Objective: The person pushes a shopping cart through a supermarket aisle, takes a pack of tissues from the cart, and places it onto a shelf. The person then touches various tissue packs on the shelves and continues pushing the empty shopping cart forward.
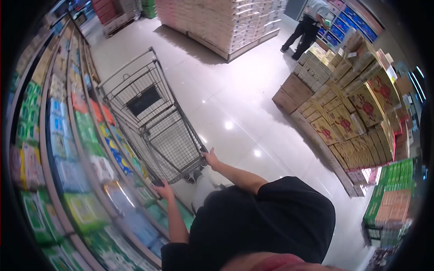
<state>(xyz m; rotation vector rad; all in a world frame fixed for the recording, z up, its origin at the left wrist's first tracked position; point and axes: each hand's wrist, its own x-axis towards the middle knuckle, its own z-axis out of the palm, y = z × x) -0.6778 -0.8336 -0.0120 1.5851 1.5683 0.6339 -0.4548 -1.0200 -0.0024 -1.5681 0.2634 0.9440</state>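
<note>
Illumination is bright. The glossy floor (239,106) shows small specular highlights and a broad far glare. Soft shadows border the far stack (217,25) and right cartons (346,119). Fisheye distortion curves the left shelves (44,122); dark vignetting surrounds the view. Near-left packets (86,211) are blurred, apparently by motion.

Grey wire-mesh shopping cart (168,129) on glossy pale floor tiles (244,97), just beside tiered shelving of colourful plastic-wrapped packs (83,174). Right hand (211,159) curled on the cart's near right corner; left hand (165,191) at near left corner, finger wrap unclear. Dark rectangular panel (143,100) on cart. Right: stacked tan cardboard cartons, red-printed (348,108). Beyond: large pale packaged-goods stack (217,22); standing person, dark trousers (308,29).
</note>
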